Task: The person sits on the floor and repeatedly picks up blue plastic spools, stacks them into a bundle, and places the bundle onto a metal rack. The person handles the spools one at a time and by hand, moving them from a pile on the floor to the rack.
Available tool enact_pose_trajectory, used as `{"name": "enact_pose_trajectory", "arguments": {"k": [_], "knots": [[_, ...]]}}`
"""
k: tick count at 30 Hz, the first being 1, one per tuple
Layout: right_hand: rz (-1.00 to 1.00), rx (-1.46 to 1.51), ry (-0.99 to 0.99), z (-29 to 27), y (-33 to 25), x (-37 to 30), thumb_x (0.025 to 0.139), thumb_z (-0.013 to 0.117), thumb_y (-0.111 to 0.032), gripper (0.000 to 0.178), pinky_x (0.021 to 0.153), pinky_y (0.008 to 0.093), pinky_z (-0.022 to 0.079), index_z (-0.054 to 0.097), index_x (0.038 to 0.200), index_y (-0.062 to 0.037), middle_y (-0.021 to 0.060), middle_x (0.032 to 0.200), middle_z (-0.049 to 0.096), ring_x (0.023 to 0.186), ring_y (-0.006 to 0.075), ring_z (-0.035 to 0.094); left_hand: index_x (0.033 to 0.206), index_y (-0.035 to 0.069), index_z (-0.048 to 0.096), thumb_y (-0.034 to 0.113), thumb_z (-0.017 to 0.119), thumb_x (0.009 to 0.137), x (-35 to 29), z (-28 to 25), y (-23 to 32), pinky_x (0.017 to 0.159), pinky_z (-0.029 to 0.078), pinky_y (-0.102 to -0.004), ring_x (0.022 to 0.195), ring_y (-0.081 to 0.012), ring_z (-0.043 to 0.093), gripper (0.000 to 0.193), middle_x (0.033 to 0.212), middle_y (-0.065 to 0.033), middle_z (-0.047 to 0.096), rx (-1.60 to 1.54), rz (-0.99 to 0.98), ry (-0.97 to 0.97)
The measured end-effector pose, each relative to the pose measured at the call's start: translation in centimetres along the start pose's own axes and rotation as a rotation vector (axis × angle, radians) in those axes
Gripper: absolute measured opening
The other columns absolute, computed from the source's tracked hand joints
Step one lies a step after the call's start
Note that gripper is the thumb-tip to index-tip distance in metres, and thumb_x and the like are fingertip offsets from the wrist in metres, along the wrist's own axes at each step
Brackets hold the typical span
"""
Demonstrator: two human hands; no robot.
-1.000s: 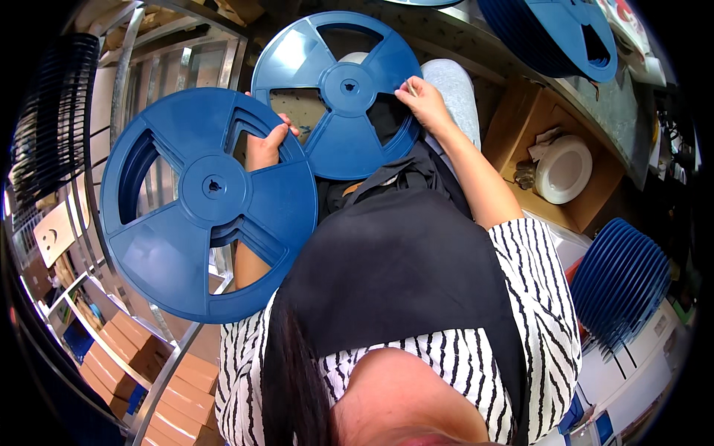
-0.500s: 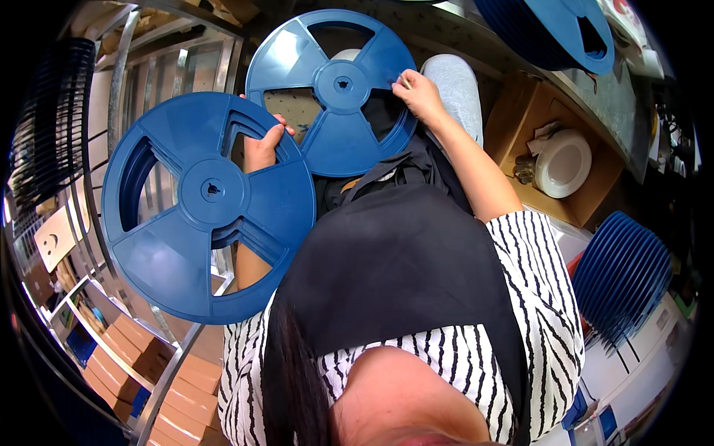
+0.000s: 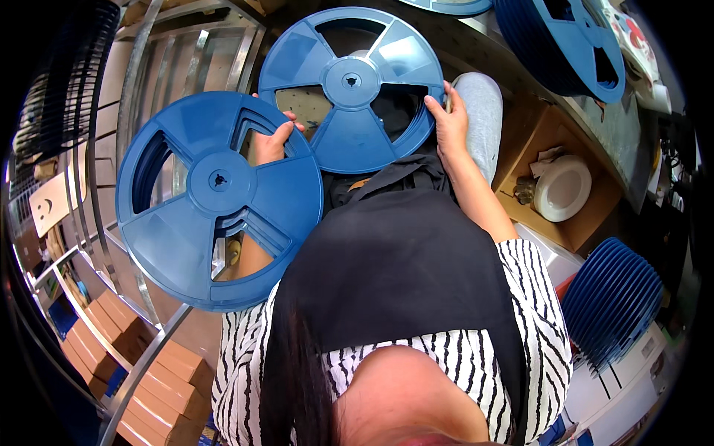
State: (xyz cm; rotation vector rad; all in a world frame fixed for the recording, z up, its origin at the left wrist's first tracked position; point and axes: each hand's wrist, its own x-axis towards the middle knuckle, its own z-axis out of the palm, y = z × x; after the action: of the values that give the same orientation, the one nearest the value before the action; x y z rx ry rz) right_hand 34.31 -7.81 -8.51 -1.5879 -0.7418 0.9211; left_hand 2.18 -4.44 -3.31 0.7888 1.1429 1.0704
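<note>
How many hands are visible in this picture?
2: the left hand, partly hidden, at the nearer reels' upper right rim; the right hand at the farther reel's right rim.

Wears a white shirt (image 3: 532,320) printed with thin, wavy black stripes and cut with a rounded neckline and loose, short sleeves. Wears over it a plain black apron (image 3: 394,267), smooth across the front, with a straight top edge and a broad black strap (image 3: 515,372) running up the right side. Shows bunched dark cloth (image 3: 413,172) at the lap and pale grey trousers (image 3: 477,119). Has long dark hair (image 3: 303,364) hanging down the left side. Leaves left hand (image 3: 272,143) and right hand (image 3: 451,126) bare.
</note>
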Motion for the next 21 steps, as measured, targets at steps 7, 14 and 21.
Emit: {"name": "enact_pose_trajectory", "arguments": {"k": [7,14,21], "knots": [[-0.142,0.579,-0.104,0.4,-10.6,-1.5,0.082,0.067,-0.002,0.05,0.092,0.0276,0.046,0.05,0.129,-0.0033,0.0072,0.114,0.06,0.099,0.0147,0.058,0.152,0.02,-0.002,-0.004,0.053,0.085,0.3,-0.7,0.8,0.074,0.055,-0.0329,0.088,-0.0208,0.062,0.09,0.116,-0.0167,0.053,0.006,0.04,-0.036],[-0.489,0.446,-0.277,0.7,-19.7,-3.4,0.084,0.067,-0.007,0.05,0.086,0.03,0.05,0.049,0.13,-0.0038,0.0085,0.103,0.065,0.087,0.0151,0.063,0.15,0.009,0.005,0.002,0.06,0.085,2.4,-0.3,1.5,0.078,0.053,-0.0303,0.094,-0.0161,0.06,0.086,0.117,-0.0127,0.053,0.122,0.063,-0.049],[-0.876,0.201,-0.756,5.4,-24.9,-9.6,0.085,0.068,-0.029,0.056,0.104,0.0372,0.035,0.051,0.132,-0.003,0.0178,0.137,0.047,0.12,0.0261,0.049,0.122,0.002,0.052,0.005,0.062,0.084,2.5,1.4,1.6,0.076,0.053,-0.0297,0.085,-0.0159,0.064,0.04,0.096,-0.0077,0.063,0.088,-0.01,-0.158]]}}
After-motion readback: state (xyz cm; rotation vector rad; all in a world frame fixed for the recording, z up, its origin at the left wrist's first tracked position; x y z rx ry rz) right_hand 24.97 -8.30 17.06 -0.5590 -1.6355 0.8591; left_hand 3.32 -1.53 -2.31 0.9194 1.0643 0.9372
